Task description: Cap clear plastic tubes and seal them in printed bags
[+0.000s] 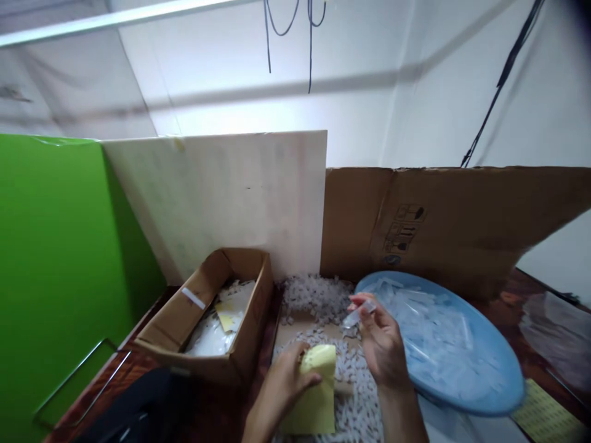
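Observation:
My left hand [289, 378] holds a yellow sheet [318, 394] between thumb and fingers, above a spread of small whitish pieces [360, 394]. To its right, my right hand [381, 338] is closed on a small clear plastic tube [357, 315], tilted, just left of the blue basin. Many similar clear tubes [434, 332] fill the blue basin [501, 403]. More small whitish pieces [316, 295] are heaped behind my hands.
An open cardboard box [256, 335] with white and yellow sheets stands on the left. Behind are a white board [231, 197] and a cardboard panel [443, 227]. A green panel [55, 264] rises at far left. A yellow label sheet [549, 412] lies at lower right.

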### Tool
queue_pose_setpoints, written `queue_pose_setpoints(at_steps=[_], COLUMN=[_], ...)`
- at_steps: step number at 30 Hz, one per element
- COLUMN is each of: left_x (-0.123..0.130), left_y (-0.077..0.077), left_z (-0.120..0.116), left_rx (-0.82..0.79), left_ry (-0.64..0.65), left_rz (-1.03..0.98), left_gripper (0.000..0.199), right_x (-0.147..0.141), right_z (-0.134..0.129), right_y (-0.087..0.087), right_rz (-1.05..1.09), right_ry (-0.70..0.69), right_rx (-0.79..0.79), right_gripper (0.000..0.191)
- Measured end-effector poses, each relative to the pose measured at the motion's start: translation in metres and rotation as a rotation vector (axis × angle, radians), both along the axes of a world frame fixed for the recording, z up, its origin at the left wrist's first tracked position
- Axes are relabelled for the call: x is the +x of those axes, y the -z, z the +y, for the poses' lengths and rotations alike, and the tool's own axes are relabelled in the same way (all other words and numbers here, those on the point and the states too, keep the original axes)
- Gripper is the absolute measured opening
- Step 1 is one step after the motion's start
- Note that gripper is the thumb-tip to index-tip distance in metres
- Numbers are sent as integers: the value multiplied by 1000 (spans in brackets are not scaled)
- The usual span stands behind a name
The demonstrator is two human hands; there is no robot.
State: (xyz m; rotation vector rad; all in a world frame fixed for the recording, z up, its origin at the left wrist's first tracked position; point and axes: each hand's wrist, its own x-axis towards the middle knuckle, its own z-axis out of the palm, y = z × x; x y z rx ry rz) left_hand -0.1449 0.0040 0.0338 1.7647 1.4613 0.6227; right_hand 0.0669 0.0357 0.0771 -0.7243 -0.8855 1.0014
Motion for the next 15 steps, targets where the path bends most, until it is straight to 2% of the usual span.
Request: queue_pose_setpoints(at_steps=[3, 5, 8, 10, 13, 15], left_x=[-10, -20, -33, -32, 2, 46], left_y=[17, 31, 51, 57, 52, 44], left_z=[-19, -24, -25, -26, -37, -50], left_rx=[87, 150, 236, 296, 399, 380], left_ry=[-33, -88, -182, -225, -186, -11], left_rz=[65, 158, 267, 281, 215, 110], left_gripper=[55, 60, 64, 56, 25, 26], right_x=[2, 9, 33, 56, 88, 102], right_z=[-12, -23, -44, -62, -93, -111], right_y=[4, 7, 10, 12, 12, 10], right_rz=[-202, -230, -251, -271, -209, -135], right_ry=[99, 139, 170, 227, 374, 476], right_rx=[-53, -127, -203, -218, -212, -196], right_gripper=[31, 36, 40, 41, 39, 36])
